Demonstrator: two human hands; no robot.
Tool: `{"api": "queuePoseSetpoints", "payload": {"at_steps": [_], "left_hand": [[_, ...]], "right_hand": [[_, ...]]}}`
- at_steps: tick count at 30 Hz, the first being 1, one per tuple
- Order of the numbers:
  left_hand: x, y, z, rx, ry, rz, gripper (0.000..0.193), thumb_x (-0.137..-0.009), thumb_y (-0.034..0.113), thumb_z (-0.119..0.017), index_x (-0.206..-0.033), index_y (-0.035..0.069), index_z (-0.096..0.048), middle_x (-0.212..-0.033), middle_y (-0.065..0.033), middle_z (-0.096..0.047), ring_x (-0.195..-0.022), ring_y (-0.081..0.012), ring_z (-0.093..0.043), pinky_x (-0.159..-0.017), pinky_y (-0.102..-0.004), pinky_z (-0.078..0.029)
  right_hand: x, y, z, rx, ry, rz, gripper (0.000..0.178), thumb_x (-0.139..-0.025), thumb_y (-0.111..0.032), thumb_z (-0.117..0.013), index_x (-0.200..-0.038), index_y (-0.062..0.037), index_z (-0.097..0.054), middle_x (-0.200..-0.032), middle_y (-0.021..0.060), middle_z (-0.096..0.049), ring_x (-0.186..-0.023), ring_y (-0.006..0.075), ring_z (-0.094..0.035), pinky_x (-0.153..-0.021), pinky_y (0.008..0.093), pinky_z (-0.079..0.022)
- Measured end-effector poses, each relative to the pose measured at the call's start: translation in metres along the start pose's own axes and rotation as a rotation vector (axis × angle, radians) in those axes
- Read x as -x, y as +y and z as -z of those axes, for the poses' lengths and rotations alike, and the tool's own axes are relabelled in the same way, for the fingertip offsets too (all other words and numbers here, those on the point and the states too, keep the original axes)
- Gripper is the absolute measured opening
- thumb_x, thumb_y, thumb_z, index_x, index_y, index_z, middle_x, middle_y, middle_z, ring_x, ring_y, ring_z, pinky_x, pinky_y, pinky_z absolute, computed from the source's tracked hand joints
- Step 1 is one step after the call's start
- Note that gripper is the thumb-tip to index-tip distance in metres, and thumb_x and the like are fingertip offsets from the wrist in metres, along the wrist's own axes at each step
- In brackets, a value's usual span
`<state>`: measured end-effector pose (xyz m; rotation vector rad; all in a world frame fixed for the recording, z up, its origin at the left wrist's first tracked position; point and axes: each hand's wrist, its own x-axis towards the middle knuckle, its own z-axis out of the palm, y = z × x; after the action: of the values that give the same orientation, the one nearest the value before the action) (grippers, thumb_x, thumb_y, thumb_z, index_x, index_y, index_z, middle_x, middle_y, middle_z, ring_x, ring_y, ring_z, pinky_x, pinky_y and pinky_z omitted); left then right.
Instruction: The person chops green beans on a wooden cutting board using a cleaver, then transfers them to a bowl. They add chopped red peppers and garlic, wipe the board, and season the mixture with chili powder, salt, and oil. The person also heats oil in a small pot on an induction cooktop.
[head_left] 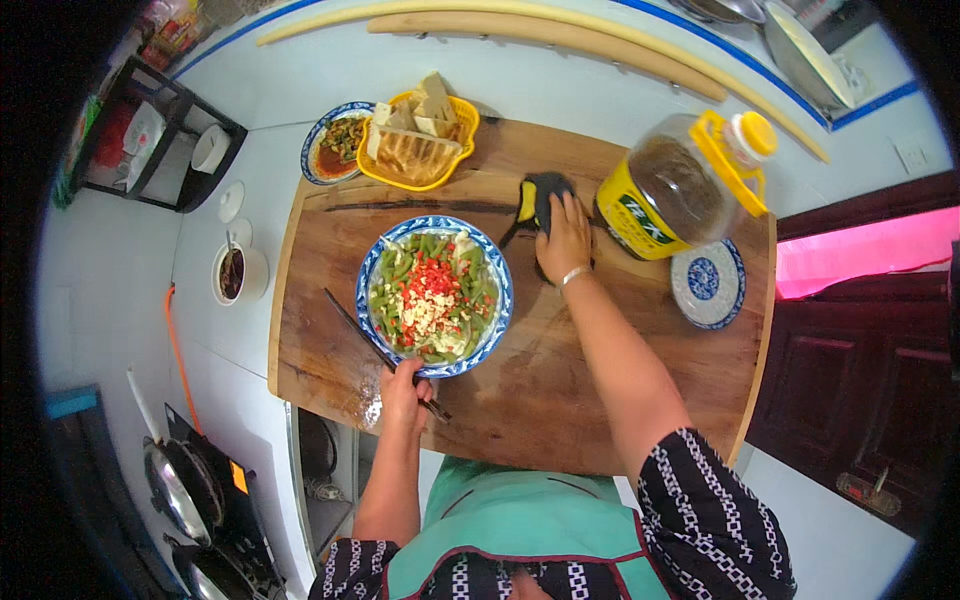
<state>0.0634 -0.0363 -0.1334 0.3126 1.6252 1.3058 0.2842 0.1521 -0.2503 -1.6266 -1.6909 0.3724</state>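
My left hand (402, 395) is closed around a pair of dark chopsticks (352, 322), its fingertips at the near rim of a blue-and-white plate (506, 290). On that plate lie green vegetable pieces (395, 270) topped with chopped red pepper (432, 280) and minced garlic (430, 312). Farther right, my right hand (568, 240) rests over a black-and-yellow soft item (545, 195), perhaps a cloth or glove. The fingers stretch forward over it and seem to press on it; its part under the palm is hidden.
A large yellow-capped oil jug (665, 190) stands right of my right hand, near a small patterned plate (707, 285). At the back left are a yellow basket of tofu-like blocks (418, 160) and a sauce dish (338, 145). A white pot (240, 277) stands left of the wooden table (540, 400).
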Motion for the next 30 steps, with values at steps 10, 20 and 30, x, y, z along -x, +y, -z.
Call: {"api": "queuePoseSetpoints", "payload": {"at_steps": [10,20,30], "left_hand": [[-0.018,0.028,-0.001,-0.194,-0.188,-0.025,0.008,-0.080,0.007,-0.056,-0.084,0.005,-0.048,-0.064,-0.0020,-0.049,-0.039,-0.0098,-0.037,-0.035,-0.0256,-0.030],[-0.039,0.031,-0.060,-0.332,-0.446,0.274,0.016,-0.086,0.010,-0.054,-0.096,0.003,-0.044,-0.060,-0.0006,-0.042,-0.042,-0.0102,-0.035,-0.037,-0.0276,-0.027],[-0.066,0.075,0.024,-0.174,-0.367,0.060,0.036,-0.096,0.018,-0.045,-0.127,0.000,-0.042,-0.112,-0.0170,-0.060,-0.071,-0.0176,-0.060,-0.061,-0.0296,-0.052]], "right_hand": [[0.158,-0.056,0.001,-0.244,-0.357,0.408,0.049,-0.062,-0.004,-0.067,-0.109,-0.0168,-0.064,-0.119,0.0104,-0.059,-0.119,0.0303,-0.047,-0.100,0.0477,-0.033],[0.211,-0.142,0.108,-1.059,-0.217,-0.864,0.041,-0.076,-0.004,-0.057,-0.117,-0.0038,-0.058,-0.122,0.0139,-0.057,-0.116,0.0246,-0.052,-0.100,0.0323,-0.039],[0.202,-0.204,0.040,0.095,-0.401,-0.073,0.064,-0.079,-0.020,-0.064,-0.133,0.0001,-0.037,-0.140,0.0231,-0.032,-0.131,0.0406,-0.028,-0.109,0.0498,-0.021]]}}
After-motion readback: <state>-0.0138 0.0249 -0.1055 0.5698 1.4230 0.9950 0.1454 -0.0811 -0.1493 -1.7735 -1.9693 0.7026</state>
